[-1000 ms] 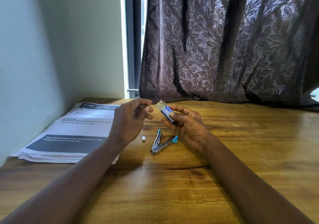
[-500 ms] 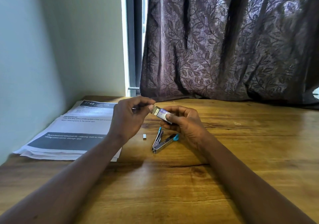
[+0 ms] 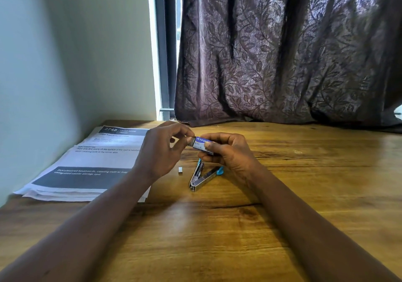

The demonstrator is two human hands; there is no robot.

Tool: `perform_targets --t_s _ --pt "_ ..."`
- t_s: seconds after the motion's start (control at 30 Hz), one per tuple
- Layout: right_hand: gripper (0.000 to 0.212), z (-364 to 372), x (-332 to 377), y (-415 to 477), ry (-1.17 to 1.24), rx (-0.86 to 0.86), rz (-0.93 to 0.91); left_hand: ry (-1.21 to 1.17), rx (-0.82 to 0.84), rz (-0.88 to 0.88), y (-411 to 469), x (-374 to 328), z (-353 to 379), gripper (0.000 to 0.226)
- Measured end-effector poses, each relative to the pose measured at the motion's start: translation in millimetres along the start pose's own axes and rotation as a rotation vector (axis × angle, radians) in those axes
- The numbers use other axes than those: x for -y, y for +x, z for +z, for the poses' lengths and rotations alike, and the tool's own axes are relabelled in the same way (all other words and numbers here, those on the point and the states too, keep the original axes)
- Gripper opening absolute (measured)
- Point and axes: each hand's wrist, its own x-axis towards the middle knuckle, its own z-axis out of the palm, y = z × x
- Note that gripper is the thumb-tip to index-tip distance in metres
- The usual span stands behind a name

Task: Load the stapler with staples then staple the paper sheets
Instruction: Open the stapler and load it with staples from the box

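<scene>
Status: gripping small blue cardboard staple box (image 3: pixel 203 144) in right hand (image 3: pixel 230 154), long axis leftward; pinching its left end with left hand (image 3: pixel 158 153).

Head-worn, facing down, near the table (image 3: pixel 326 184)

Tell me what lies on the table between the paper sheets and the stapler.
In the head view, a small strip of staples lies on the table between paper sheets and stapler, touching neither.

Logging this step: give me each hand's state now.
Left hand: pinching the end of the staple box.
Right hand: gripping the staple box.
</scene>
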Motion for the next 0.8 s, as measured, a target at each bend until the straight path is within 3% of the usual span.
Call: perform_targets --t_s 0.43,0.8 --pt "0.021 -0.5 -3.6 2.3 -0.010 0.037 -0.020 -0.226 0.040 -0.273 -2.3 3.1 5.6 0.016" --pt "0.018 -0.4 -3.0 3.5 0.012 0.002 -0.017 -0.675 0.029 -0.575 0.2 -4.2 -1.1 0.020"
